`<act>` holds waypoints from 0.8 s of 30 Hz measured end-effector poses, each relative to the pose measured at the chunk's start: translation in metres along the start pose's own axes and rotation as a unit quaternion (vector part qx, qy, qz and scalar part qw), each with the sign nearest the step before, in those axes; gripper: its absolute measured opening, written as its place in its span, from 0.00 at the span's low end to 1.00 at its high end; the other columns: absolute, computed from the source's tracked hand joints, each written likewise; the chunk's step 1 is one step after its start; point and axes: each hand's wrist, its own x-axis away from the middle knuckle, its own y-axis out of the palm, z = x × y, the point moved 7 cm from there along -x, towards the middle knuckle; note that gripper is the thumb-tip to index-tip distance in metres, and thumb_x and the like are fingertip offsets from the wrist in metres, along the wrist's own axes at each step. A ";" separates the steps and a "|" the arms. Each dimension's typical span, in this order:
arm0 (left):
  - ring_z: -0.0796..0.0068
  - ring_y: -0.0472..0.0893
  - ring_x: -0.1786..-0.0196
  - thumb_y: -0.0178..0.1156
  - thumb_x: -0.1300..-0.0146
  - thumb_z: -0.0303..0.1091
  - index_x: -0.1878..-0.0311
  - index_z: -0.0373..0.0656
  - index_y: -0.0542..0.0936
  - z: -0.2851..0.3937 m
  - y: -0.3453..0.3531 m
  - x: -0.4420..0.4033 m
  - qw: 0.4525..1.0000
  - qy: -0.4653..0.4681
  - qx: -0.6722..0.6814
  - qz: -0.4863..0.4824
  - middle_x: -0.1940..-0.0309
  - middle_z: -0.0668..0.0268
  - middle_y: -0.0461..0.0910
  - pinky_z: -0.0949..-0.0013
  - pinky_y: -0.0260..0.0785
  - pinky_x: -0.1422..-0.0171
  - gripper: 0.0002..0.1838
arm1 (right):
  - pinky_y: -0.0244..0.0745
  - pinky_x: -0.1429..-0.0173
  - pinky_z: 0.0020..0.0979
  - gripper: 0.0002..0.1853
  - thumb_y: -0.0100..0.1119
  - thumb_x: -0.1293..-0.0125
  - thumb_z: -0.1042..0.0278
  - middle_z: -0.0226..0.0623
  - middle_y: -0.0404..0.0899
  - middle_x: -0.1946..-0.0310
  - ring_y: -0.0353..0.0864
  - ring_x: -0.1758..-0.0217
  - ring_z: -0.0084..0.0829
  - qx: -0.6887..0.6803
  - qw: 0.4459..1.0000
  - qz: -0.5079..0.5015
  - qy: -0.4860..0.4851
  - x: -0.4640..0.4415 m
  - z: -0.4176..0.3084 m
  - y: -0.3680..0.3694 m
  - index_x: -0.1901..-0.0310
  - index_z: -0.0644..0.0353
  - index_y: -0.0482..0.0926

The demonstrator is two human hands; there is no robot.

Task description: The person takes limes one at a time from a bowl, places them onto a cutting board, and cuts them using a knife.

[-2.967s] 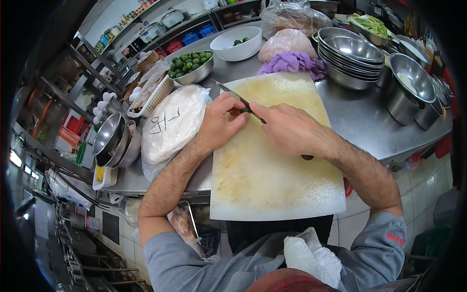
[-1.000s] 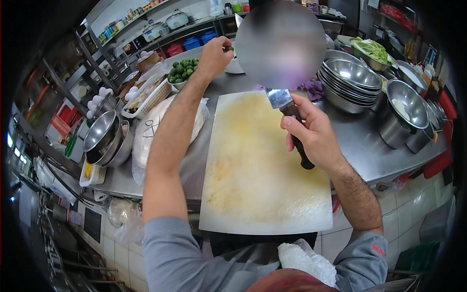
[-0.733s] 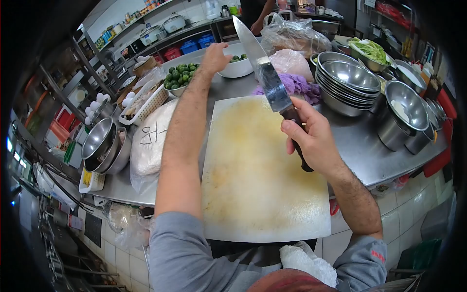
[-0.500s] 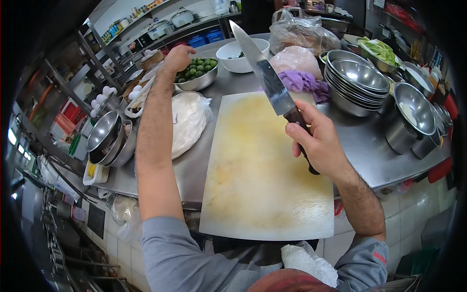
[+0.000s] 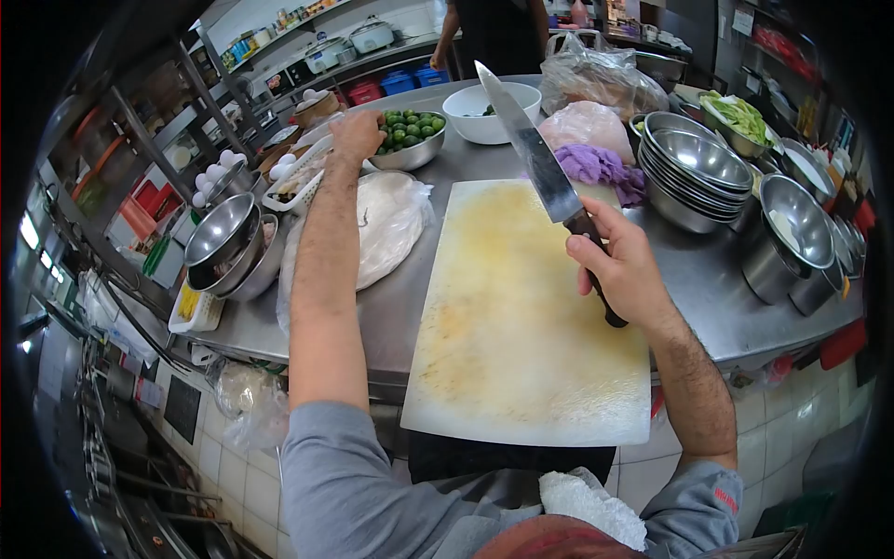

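Observation:
A large chef's knife with a dark handle is gripped in my right hand, its blade slanting up and left above a stained white cutting board. My left hand is stretched forward at the left side of a metal bowl heaped with small green limes. Its fingers point down beside the fruit and are mostly hidden, so whether they hold anything does not show. A white bowl with a few green pieces inside stands just right of the limes.
Plastic-wrapped pale rounds lie left of the board. Behind it are a purple cloth and a plastic bag. Stacked metal bowls stand right. Metal bowls and eggs are left. Another person stands across the table.
My left hand has come down beside the limes, its fingers less visible than before. The view has shifted slightly, and another person now shows at the back. The knife stays raised in my right hand.

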 end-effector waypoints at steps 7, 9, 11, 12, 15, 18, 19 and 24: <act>0.58 0.82 0.55 0.65 0.43 0.49 0.55 0.52 0.85 0.033 -0.043 0.026 0.963 0.139 0.074 0.219 0.59 0.59 0.84 0.52 0.72 0.51 0.17 | 0.68 0.75 0.22 0.25 0.56 0.33 0.74 0.35 0.77 0.59 0.73 0.77 0.19 0.042 0.998 0.044 -0.014 0.000 0.001 -0.005 0.34 0.66 0.67; 0.58 0.82 0.52 0.60 0.40 0.51 0.56 0.49 0.85 0.053 -0.047 0.045 0.946 0.181 0.140 0.230 0.59 0.59 0.84 0.51 0.72 0.51 0.18 | 0.67 0.75 0.21 0.25 0.55 0.32 0.75 0.34 0.77 0.60 0.72 0.76 0.19 0.052 0.998 0.025 -0.019 0.000 -0.001 -0.005 0.34 0.68 0.67; 0.58 0.82 0.53 0.59 0.41 0.50 0.56 0.51 0.85 0.083 -0.059 0.081 0.936 0.220 0.153 0.229 0.61 0.60 0.83 0.49 0.73 0.53 0.17 | 0.65 0.75 0.20 0.25 0.55 0.31 0.75 0.33 0.77 0.61 0.71 0.77 0.17 0.036 0.998 0.021 -0.037 -0.003 0.003 -0.009 0.34 0.70 0.65; 0.61 0.82 0.53 0.58 0.39 0.49 0.57 0.51 0.85 0.099 -0.064 0.102 0.940 0.245 0.146 0.187 0.61 0.62 0.83 0.50 0.73 0.55 0.16 | 0.65 0.75 0.20 0.25 0.55 0.31 0.74 0.32 0.76 0.62 0.70 0.78 0.17 0.031 0.999 0.023 -0.031 -0.005 0.006 -0.011 0.34 0.70 0.65; 0.62 0.81 0.52 0.58 0.36 0.48 0.57 0.50 0.83 0.136 -0.066 0.165 0.904 0.325 0.242 0.138 0.61 0.63 0.82 0.53 0.72 0.51 0.14 | 0.64 0.76 0.20 0.25 0.57 0.30 0.71 0.31 0.74 0.64 0.70 0.79 0.17 0.032 0.998 0.030 -0.036 -0.005 0.008 -0.017 0.34 0.70 0.65; 0.62 0.81 0.52 0.58 0.35 0.47 0.55 0.49 0.82 0.157 -0.068 0.207 0.894 0.353 0.260 0.090 0.60 0.63 0.82 0.54 0.70 0.49 0.14 | 0.64 0.76 0.20 0.26 0.58 0.30 0.70 0.32 0.74 0.64 0.70 0.79 0.17 0.032 0.998 0.028 -0.046 -0.008 0.008 -0.020 0.34 0.70 0.65; 0.62 0.81 0.51 0.59 0.34 0.47 0.55 0.48 0.82 0.160 -0.066 0.214 0.892 0.363 0.263 0.058 0.60 0.62 0.81 0.55 0.70 0.47 0.15 | 0.64 0.76 0.20 0.26 0.58 0.30 0.70 0.32 0.74 0.64 0.70 0.79 0.17 0.033 0.998 0.025 -0.048 -0.011 0.010 -0.021 0.34 0.70 0.65; 0.63 0.81 0.53 0.60 0.35 0.38 0.54 0.39 0.79 0.155 -0.048 0.212 0.844 0.344 0.413 -0.010 0.58 0.59 0.82 0.57 0.72 0.47 0.13 | 0.66 0.74 0.21 0.27 0.56 0.32 0.73 0.37 0.76 0.59 0.71 0.78 0.19 0.066 0.996 -0.004 -0.053 -0.007 0.002 -0.011 0.33 0.70 0.64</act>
